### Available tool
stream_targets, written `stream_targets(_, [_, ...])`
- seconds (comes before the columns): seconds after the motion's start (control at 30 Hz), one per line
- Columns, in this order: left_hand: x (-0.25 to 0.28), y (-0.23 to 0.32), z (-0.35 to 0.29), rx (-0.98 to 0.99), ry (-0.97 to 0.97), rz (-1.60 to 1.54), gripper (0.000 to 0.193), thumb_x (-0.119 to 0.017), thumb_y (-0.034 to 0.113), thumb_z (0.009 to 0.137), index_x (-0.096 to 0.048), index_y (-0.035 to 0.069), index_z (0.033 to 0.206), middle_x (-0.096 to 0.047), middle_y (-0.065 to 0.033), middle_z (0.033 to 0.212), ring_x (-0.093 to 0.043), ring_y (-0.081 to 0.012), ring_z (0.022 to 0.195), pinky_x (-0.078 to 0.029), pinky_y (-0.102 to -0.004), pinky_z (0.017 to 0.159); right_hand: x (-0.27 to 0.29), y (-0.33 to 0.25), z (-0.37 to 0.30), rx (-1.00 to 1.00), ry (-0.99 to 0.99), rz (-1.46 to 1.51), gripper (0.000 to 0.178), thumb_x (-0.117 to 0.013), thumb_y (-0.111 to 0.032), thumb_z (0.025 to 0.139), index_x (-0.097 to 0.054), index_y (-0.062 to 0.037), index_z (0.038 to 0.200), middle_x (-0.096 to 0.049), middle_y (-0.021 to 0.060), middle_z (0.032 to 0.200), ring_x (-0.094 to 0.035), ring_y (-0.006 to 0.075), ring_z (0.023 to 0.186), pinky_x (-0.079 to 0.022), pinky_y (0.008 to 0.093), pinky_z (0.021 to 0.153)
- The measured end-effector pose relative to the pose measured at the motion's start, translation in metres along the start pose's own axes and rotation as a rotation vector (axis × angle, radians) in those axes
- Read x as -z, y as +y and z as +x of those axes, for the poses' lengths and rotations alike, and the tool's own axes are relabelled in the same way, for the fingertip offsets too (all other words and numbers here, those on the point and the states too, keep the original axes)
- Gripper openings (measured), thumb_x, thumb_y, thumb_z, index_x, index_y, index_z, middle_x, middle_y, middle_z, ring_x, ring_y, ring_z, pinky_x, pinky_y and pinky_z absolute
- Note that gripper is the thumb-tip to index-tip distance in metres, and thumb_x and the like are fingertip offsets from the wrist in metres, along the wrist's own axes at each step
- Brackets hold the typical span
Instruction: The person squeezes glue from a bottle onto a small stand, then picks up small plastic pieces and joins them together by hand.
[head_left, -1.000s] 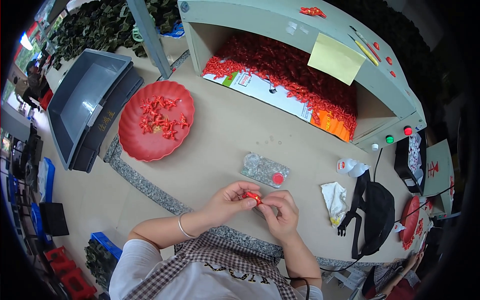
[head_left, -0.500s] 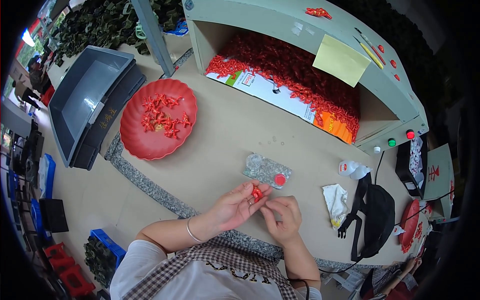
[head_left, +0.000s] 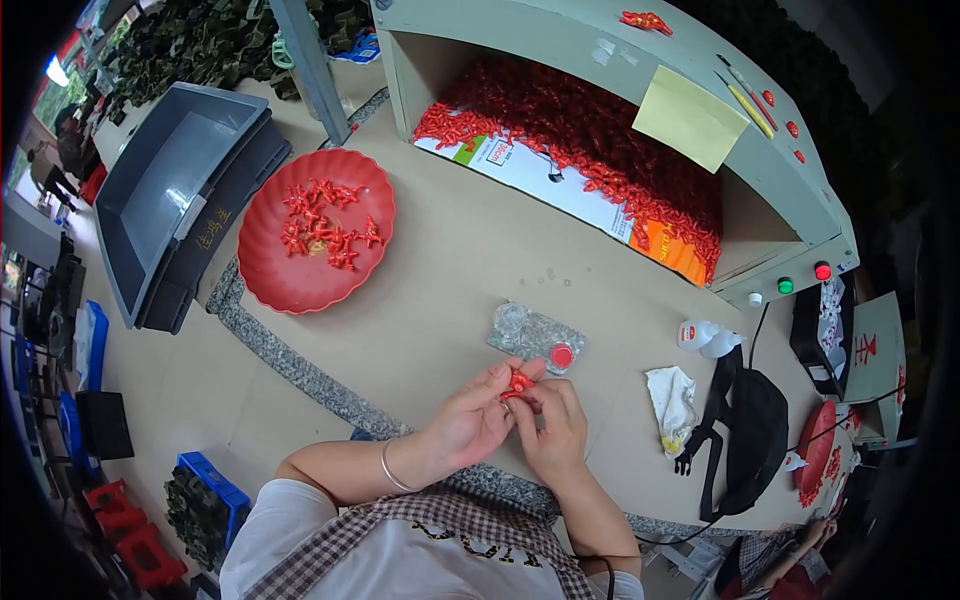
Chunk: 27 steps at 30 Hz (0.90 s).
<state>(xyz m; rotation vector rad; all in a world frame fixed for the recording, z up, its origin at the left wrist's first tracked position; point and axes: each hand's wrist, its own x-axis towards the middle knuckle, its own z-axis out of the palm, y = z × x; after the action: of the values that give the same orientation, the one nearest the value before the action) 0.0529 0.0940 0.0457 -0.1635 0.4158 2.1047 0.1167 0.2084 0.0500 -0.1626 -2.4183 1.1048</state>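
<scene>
A small red plastic figure (head_left: 519, 382) is between the fingertips of my left hand (head_left: 468, 425), its palm turned up. From the right, my right hand (head_left: 553, 428) has come against it, thumb and forefinger pinched at its lower end. Any smaller piece in that pinch is hidden. Just beyond my fingers lies a grey speckled slab (head_left: 522, 328) with a clear round dish and a red cap on it. Several similar red figures (head_left: 335, 225) lie together in a scalloped red plate (head_left: 265, 275) to the left.
Heaps of red parts (head_left: 560, 120) fill a pale green, open-fronted box (head_left: 400, 80) at the back. Grey crates (head_left: 150, 210) stand far left. Right of my hands are white bottles (head_left: 705, 337), a stained cloth (head_left: 672, 410) and a black waist bag (head_left: 752, 440). Another person's hand (head_left: 822, 530) shows lower right.
My right hand has moved up and left, so its fingertips now meet the red figure held by my left hand. The plate and slab stay where they were.
</scene>
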Motion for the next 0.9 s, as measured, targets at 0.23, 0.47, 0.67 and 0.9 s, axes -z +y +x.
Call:
stream_targets(0.23, [0.001,0.017,-0.009,-0.092,0.038,0.294,0.024,-0.045,0.022,0.095,-0.049,0.01,0.115,-0.058,-0.0069,0.108,-0.056,-0.0168,0.101,-0.049,-0.0287,0.08,0.022,0.006,0.002,0.023,0.207,0.15,0.016,-0.067,0.002,0.073,-0.057,-0.0016,0.085,-0.056,0.0102,0.08,-0.056,0.021,0.067,-0.045,0.0273,0.058])
stream_targets(0.47, [-0.008,0.023,-0.006,0.084,-0.085,0.693,0.019,-0.047,0.017,0.094,-0.052,0.005,0.109,-0.059,-0.0059,0.094,-0.056,-0.011,0.083,-0.049,-0.0223,0.063,0.022,0.009,0.002,0.337,0.226,-0.125,0.02,-0.07,0.001,0.069,-0.059,-0.0035,0.086,-0.058,0.0086,0.08,-0.057,0.0226,0.067,-0.046,0.0289,0.056])
stream_targets(0.67, [-0.007,0.031,0.007,0.087,-0.215,0.878,0.019,-0.048,0.018,0.094,-0.052,0.004,0.107,-0.056,-0.0014,0.09,-0.053,-0.0062,0.078,-0.048,-0.0211,0.062,0.021,0.012,0.006,0.24,0.26,-0.042,0.028,-0.073,-0.006,0.066,-0.058,-0.0047,0.089,-0.058,0.008,0.082,-0.056,0.025,0.069,-0.046,0.0337,0.062])
stream_targets(0.9, [0.004,0.026,0.014,-0.26,-0.287,1.134,0.016,-0.05,0.013,0.092,-0.054,0.003,0.105,-0.054,-0.0023,0.089,-0.05,-0.0061,0.076,-0.044,-0.0214,0.064,0.028,0.023,0.006,0.075,0.03,0.101,0.024,-0.068,-0.022,0.076,-0.055,-0.0045,0.087,-0.056,0.0067,0.077,-0.053,0.0235,0.072,-0.041,0.0372,0.072])
